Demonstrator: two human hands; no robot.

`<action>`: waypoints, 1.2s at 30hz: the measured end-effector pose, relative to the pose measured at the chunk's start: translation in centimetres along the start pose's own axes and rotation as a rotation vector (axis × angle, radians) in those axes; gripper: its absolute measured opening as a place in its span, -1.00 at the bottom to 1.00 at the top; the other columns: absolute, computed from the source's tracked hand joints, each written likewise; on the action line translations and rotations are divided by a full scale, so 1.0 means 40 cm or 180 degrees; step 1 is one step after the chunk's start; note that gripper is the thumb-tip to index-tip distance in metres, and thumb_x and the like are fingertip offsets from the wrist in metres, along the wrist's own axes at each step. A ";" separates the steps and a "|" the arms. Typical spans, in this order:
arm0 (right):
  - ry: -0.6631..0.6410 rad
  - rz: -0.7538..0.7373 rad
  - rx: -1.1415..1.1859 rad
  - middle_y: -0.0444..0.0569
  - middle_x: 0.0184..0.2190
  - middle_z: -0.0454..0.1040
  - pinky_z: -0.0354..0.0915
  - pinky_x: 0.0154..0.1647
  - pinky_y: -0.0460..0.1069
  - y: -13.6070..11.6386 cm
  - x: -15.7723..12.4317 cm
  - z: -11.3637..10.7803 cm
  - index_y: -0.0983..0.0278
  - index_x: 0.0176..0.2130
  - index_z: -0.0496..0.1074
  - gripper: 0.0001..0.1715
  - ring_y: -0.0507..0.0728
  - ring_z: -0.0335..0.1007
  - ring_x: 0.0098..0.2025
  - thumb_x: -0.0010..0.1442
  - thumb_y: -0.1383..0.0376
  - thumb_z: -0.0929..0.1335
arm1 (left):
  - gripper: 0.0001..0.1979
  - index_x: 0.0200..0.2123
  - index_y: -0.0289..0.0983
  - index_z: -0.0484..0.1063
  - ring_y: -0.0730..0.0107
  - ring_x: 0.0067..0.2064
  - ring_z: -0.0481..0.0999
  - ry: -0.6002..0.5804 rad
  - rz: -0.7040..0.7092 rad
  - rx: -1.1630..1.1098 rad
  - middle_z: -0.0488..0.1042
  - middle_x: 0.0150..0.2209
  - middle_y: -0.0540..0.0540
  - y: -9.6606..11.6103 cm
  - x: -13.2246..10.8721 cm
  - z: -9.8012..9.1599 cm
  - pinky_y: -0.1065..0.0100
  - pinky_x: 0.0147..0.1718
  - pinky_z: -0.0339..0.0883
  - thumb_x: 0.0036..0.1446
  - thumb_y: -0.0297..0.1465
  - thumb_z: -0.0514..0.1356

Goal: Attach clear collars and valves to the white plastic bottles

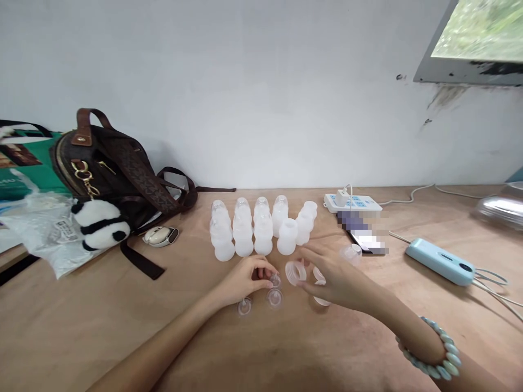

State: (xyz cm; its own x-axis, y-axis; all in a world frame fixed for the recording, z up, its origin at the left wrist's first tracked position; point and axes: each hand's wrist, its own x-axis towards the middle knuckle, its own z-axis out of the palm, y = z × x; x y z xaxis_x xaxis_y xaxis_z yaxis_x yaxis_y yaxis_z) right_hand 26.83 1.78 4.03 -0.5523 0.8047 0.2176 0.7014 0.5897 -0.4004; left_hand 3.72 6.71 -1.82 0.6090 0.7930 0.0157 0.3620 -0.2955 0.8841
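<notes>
My left hand (245,280) is curled on the wooden table (122,326), its fingertips pinching a small clear nipple (275,281). My right hand (333,277), with a bead bracelet (435,354) on the wrist, holds a translucent threaded ring (296,272) between thumb and fingers. Two more clear nipples (244,306) (274,298) lie on the table just below my left hand. Beyond both hands stands a cluster of several white translucent bottles (253,228). A loose clear cap (352,253) sits to the right of my right hand.
A brown backpack (110,169) with a panda plush (100,223) rests at the back left, beside plastic bags (41,228) and a small mouse-like device (160,236). A white power strip (353,203), a phone (363,237), a light-blue device (441,261) with cables lie at right.
</notes>
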 end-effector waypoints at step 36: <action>0.0602 -0.0496 -0.0499 0.01 -0.35 0.42 0.14 -0.43 -0.02 0.055 0.015 0.145 0.26 -0.29 0.28 -0.72 0.14 0.27 -0.39 0.21 0.59 0.17 | -0.82 -0.24 -0.29 0.55 0.37 -0.29 0.33 -0.0180 0.0517 -0.0046 0.45 -0.23 -0.06 -0.006 0.025 0.029 0.39 -0.30 0.23 0.09 -0.33 0.34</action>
State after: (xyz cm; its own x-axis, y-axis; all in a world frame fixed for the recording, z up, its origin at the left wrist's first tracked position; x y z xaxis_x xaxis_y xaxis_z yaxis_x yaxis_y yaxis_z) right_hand 25.45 3.16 -1.88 -0.5755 0.6933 0.4337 0.6837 0.6989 -0.2099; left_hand 5.05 6.96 -2.58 0.6976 0.7041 0.1331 0.2456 -0.4095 0.8786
